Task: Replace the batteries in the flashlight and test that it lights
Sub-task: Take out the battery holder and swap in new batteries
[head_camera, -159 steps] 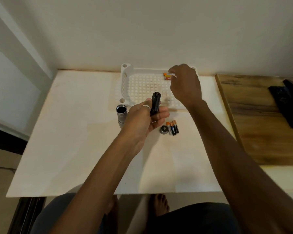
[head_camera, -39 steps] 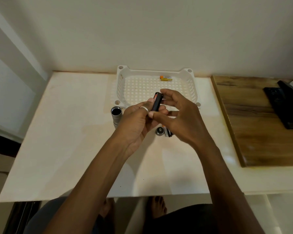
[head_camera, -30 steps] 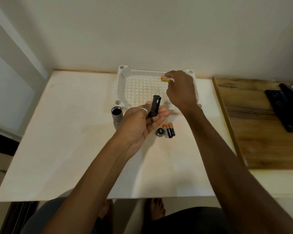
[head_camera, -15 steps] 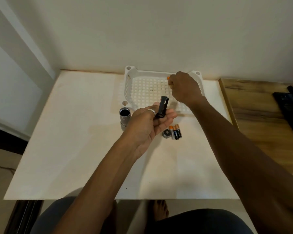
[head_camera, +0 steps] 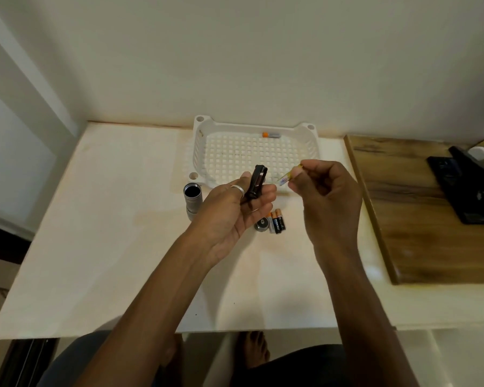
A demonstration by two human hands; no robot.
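Polarity is the main risk as seen from the head camera: the right hand [head_camera: 330, 196] pinches a fresh battery [head_camera: 285, 179] at its fingertips, the free end near the black battery holder [head_camera: 256, 182], and a reversed cell would likely leave the flashlight dark. The left hand [head_camera: 235, 213] lies half open, the holder upright between thumb and fingers, a loose hold from which it could slip under a push. One more battery [head_camera: 271, 134] lies at the far wall of the white basket [head_camera: 201, 152]. The silver flashlight body [head_camera: 192, 199] stands open on the table [head_camera: 95, 233], with the tail cap [head_camera: 261, 225] and two used batteries [head_camera: 277, 224] beside the left hand. Holder slots and terminal markings are too small to read.
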